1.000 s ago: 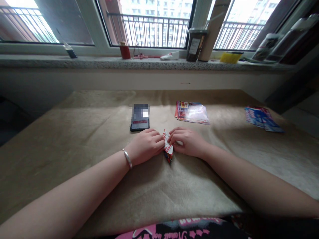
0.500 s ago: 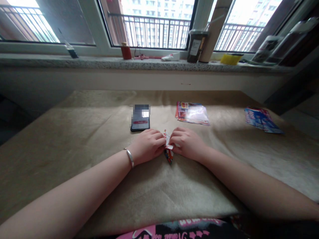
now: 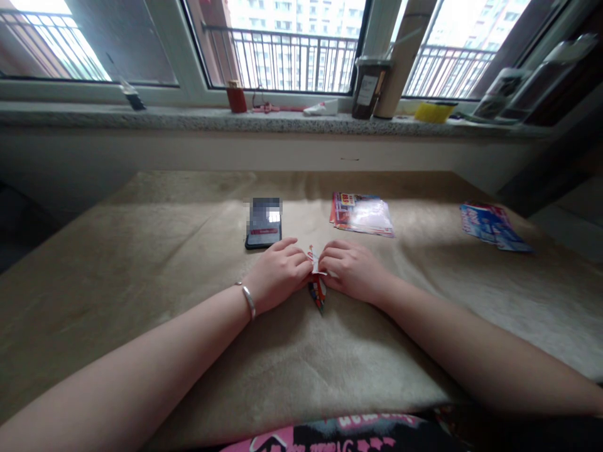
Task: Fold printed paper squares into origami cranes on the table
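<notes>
The left hand (image 3: 282, 274) and right hand (image 3: 354, 270) grip opposite sides of the folded printed paper (image 3: 317, 295), fingers drawn together, at the centre of the table (image 3: 164, 251). The smartphone (image 3: 264, 227) lies far left of the paper; the leaflet stack (image 3: 362, 215), far right.

The tan, lightly creased table (image 3: 141, 270) bears a phone (image 3: 264, 233) left of centre, a leaflet stack (image 3: 362, 216) to its right, and a blue-and-red leaflet pile (image 3: 494, 227) farther right. Nearer, a folded paper (image 3: 317, 295) is on or just above it.
</notes>
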`<move>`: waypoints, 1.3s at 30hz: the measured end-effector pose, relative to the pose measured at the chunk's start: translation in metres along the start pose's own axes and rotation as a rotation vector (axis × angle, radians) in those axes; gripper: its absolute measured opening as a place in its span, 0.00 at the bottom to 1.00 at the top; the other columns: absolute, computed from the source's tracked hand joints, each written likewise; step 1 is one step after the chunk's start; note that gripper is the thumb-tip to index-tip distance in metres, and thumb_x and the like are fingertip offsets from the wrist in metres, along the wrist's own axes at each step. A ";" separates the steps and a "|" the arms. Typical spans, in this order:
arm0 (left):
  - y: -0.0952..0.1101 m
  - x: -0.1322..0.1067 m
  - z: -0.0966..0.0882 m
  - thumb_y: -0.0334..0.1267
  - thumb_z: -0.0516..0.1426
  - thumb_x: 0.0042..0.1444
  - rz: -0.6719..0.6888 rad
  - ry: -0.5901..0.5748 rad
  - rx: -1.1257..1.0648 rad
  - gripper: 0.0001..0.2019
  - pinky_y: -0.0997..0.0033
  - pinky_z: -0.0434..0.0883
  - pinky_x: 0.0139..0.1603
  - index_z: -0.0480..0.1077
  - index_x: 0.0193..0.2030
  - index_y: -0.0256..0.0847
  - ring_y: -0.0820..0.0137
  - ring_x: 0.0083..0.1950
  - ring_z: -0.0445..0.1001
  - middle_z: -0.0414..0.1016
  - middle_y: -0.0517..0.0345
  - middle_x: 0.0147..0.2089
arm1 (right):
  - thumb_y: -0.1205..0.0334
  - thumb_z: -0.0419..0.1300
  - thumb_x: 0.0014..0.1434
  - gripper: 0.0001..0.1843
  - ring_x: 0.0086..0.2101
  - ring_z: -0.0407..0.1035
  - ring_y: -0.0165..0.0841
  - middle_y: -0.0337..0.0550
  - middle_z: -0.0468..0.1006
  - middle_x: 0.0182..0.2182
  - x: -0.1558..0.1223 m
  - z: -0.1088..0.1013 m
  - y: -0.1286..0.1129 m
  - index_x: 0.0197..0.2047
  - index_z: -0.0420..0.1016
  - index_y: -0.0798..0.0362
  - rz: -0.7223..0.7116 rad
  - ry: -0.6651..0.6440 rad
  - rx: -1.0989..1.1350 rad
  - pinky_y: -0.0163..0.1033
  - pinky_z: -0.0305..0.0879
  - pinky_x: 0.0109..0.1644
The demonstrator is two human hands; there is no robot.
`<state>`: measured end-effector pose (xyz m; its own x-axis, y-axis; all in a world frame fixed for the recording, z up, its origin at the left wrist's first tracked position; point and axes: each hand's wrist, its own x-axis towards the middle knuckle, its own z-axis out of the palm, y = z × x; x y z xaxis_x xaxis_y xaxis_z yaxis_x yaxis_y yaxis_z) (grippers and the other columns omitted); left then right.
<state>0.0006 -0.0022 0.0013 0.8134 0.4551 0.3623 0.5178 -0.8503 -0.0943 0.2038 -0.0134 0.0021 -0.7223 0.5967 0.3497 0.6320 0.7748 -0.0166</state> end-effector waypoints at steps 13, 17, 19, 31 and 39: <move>-0.001 0.004 0.004 0.37 0.56 0.56 -0.178 -0.039 -0.166 0.05 0.63 0.65 0.50 0.71 0.32 0.40 0.65 0.43 0.70 0.74 0.55 0.36 | 0.67 0.58 0.54 0.03 0.36 0.66 0.36 0.45 0.76 0.32 0.003 0.009 0.004 0.31 0.74 0.55 0.143 -0.011 0.151 0.39 0.63 0.43; -0.002 0.003 0.004 0.37 0.55 0.56 -0.197 -0.030 -0.251 0.05 0.64 0.66 0.49 0.71 0.33 0.40 0.66 0.43 0.70 0.74 0.54 0.37 | 0.65 0.58 0.57 0.04 0.37 0.67 0.34 0.44 0.77 0.32 0.002 0.010 0.009 0.33 0.74 0.54 0.131 0.025 0.272 0.39 0.62 0.44; -0.003 0.002 0.005 0.36 0.54 0.57 -0.214 -0.021 -0.299 0.06 0.64 0.66 0.49 0.71 0.34 0.40 0.66 0.44 0.70 0.75 0.54 0.38 | 0.66 0.58 0.57 0.05 0.36 0.67 0.33 0.44 0.77 0.32 0.002 0.010 0.010 0.31 0.74 0.54 0.155 0.036 0.297 0.38 0.62 0.44; -0.008 0.005 0.012 0.35 0.57 0.54 -0.327 -0.001 -0.365 0.05 0.64 0.68 0.49 0.71 0.29 0.39 0.66 0.44 0.70 0.74 0.55 0.37 | 0.67 0.58 0.54 0.08 0.33 0.65 0.33 0.41 0.74 0.26 0.006 0.016 0.008 0.24 0.69 0.53 0.295 0.065 0.376 0.38 0.60 0.41; -0.003 0.008 0.010 0.36 0.60 0.54 -0.378 -0.058 -0.308 0.06 0.68 0.67 0.43 0.70 0.28 0.38 0.67 0.40 0.70 0.73 0.55 0.34 | 0.66 0.61 0.52 0.07 0.36 0.65 0.34 0.42 0.75 0.29 0.005 0.021 0.008 0.25 0.68 0.53 0.337 0.079 0.347 0.40 0.60 0.43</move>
<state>0.0081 0.0067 -0.0045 0.6020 0.7532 0.2651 0.6839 -0.6577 0.3157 0.1992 0.0004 -0.0154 -0.4618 0.8190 0.3406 0.6865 0.5732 -0.4473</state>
